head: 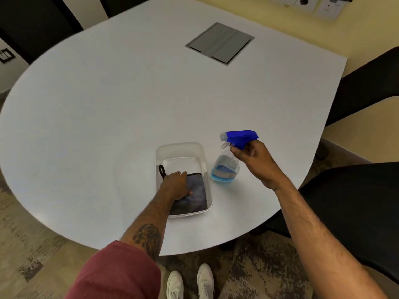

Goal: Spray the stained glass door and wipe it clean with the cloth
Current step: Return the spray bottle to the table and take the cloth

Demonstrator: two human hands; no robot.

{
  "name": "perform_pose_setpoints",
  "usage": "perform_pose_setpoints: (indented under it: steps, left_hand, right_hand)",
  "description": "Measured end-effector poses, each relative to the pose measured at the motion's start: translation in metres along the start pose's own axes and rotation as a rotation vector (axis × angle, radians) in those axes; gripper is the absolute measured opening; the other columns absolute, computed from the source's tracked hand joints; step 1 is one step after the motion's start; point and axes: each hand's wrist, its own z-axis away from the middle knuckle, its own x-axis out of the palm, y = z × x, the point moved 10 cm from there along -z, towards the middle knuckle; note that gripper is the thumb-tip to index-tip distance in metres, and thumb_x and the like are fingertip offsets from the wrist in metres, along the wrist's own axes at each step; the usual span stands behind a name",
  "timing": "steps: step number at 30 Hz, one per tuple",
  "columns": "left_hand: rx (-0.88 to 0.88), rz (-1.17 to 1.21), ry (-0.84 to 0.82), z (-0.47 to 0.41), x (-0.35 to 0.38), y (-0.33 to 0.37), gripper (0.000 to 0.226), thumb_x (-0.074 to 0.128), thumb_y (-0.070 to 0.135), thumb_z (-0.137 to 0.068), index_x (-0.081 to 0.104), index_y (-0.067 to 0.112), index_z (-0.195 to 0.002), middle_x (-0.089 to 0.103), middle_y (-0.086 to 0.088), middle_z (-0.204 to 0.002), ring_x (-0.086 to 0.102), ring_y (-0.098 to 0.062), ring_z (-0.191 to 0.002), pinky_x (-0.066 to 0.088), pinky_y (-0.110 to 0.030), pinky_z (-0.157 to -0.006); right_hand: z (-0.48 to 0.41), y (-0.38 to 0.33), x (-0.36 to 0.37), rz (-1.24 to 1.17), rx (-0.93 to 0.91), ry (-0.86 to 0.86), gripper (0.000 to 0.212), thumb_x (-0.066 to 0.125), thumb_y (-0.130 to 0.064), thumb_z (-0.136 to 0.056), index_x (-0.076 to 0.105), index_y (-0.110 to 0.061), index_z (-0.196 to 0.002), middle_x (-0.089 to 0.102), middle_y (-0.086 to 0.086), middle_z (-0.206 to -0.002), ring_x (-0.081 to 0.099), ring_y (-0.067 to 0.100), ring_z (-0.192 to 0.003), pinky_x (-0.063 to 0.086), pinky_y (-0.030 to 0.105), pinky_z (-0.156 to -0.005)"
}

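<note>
Head cam: I see the right hand (250, 152) wrapped round the neck of the spray bottle (225, 169), which sits on the table (108, 104) just beside the clear tub (181, 147). The left hand (176, 184) covers part of the dark cloth (197, 196) in that tub, gripping or just resting, can't tell.

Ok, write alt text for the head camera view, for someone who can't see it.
Seen from above, a person's left hand rests on a dark cloth in a clear plastic tray while the right hand grips the neck of a blue-topped spray bottle beside it, on a white table.
</note>
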Motion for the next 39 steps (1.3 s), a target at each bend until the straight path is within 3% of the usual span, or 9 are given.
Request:
perform_pose_setpoints:
  steps: [8,16,22,24,27,29,34,37,39]
  left_hand:
    - [-0.043,-0.159,-0.010,-0.006,-0.007,0.002,0.072,0.071,0.054,-0.083,0.048,0.013,-0.138,0.051,-0.011,-0.138,0.045,-0.031,-0.133,0.002,-0.070,-0.118]
    - [-0.037,-0.176,-0.010,-0.008,-0.009,0.001,0.070,0.069,0.058,-0.082,0.053,0.017,-0.136,0.050,-0.011,-0.139,0.043,-0.031,-0.135,0.001,-0.068,-0.118]
    - [-0.024,-0.113,-0.007,0.003,-0.023,0.004,0.061,0.071,0.054,-0.083,0.054,0.015,-0.127,0.064,-0.007,-0.128,0.053,-0.028,-0.128,0.001,-0.062,-0.121]
    - [-0.023,-0.096,-0.002,0.009,-0.030,0.003,0.061,0.070,0.055,-0.082,0.054,0.016,-0.126,0.064,-0.007,-0.128,0.053,-0.028,-0.128,0.005,-0.059,-0.121]
    - [-0.020,0.001,0.007,0.022,-0.045,0.003,0.058,0.072,0.053,-0.080,0.057,0.015,-0.121,0.065,-0.007,-0.126,0.058,-0.028,-0.120,0.037,-0.048,-0.111]
    - [-0.033,0.137,-0.008,0.033,-0.055,0.000,0.062,0.075,0.051,-0.076,0.059,0.015,-0.123,0.065,-0.006,-0.126,0.061,-0.028,-0.115,0.049,-0.042,-0.100]
    - [-0.025,0.393,0.054,0.072,-0.096,0.001,0.068,0.077,0.049,-0.075,0.058,0.018,-0.133,0.065,-0.007,-0.127,0.062,-0.027,-0.114,0.050,-0.034,-0.093]
    - [-0.001,0.593,0.104,0.103,-0.127,0.000,0.067,0.078,0.049,-0.072,0.062,0.019,-0.129,0.068,-0.004,-0.123,0.064,-0.024,-0.110,0.053,-0.039,-0.097]
    - [0.031,0.781,0.134,0.128,-0.145,-0.004,0.062,0.079,0.046,-0.066,0.067,0.021,-0.121,0.073,-0.002,-0.116,0.069,-0.022,-0.103,0.056,-0.042,-0.097]
  right_hand:
    - [-0.013,0.026,0.013,0.009,0.047,-0.040,0.032,0.064,-0.021,-0.095,0.057,-0.013,-0.126,0.066,0.009,-0.122,0.061,0.021,-0.116,0.050,0.036,-0.098]
    - [-0.015,0.038,0.014,-0.025,0.083,-0.014,0.038,0.065,-0.019,-0.094,0.052,-0.015,-0.130,0.062,0.007,-0.128,0.057,0.020,-0.120,0.049,0.029,-0.092]
    - [-0.011,0.048,0.013,-0.016,0.117,-0.006,0.049,0.072,-0.021,-0.089,0.052,-0.017,-0.134,0.061,0.002,-0.134,0.055,0.020,-0.128,0.048,0.041,-0.106]
    - [-0.005,0.048,0.010,-0.011,0.118,-0.001,0.055,0.074,-0.021,-0.088,0.050,-0.019,-0.137,0.059,0.001,-0.139,0.052,0.019,-0.132,0.044,0.047,-0.111]
    - [0.010,0.048,0.002,0.023,0.136,0.036,0.065,0.076,-0.027,-0.085,0.044,-0.025,-0.141,0.052,-0.001,-0.146,0.047,0.018,-0.137,0.042,0.044,-0.109]
    - [0.023,0.051,-0.005,0.049,0.180,0.101,0.073,0.077,-0.034,-0.083,0.040,-0.025,-0.146,0.049,0.001,-0.148,0.046,0.022,-0.137,0.044,0.043,-0.106]
    - [0.063,0.064,-0.014,0.071,0.377,0.290,0.068,0.072,-0.057,-0.079,0.052,-0.020,-0.133,0.063,0.007,-0.127,0.064,0.023,-0.109,0.056,0.042,-0.091]
    - [0.083,0.050,0.006,0.081,0.404,0.229,0.059,0.067,-0.061,-0.081,0.061,-0.014,-0.117,0.072,0.005,-0.104,0.070,0.017,-0.087,0.056,0.033,-0.074]
    - [0.091,0.034,0.033,0.054,0.363,0.123,0.058,0.064,-0.061,-0.084,0.062,-0.014,-0.117,0.072,0.003,-0.105,0.070,0.016,-0.090,0.057,0.032,-0.077]
